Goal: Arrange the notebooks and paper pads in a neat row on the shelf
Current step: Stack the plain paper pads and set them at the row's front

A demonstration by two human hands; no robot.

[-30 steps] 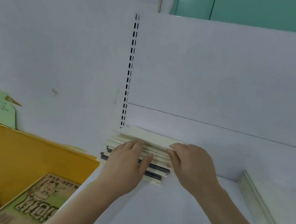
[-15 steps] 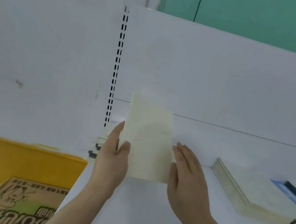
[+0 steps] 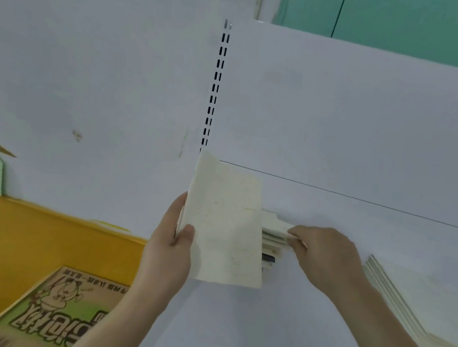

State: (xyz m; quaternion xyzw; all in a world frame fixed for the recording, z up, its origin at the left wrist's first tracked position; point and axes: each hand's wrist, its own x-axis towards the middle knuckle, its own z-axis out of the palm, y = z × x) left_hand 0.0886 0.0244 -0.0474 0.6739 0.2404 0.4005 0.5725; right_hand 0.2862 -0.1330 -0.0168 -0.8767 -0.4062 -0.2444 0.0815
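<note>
Cream notebook stands upright, gripped at its edge by the left hand; the right hand pinches the notebook stack on the white shelf.

left hand gripping, right hand pinching

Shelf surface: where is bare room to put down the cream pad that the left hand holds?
The shelf is bare in front, between the small stack at the back corner and the flat stack of pads on the right. The back corner is crowded: the right hand grips the small stack there, and the left hand holds the cream pad before it.
</note>
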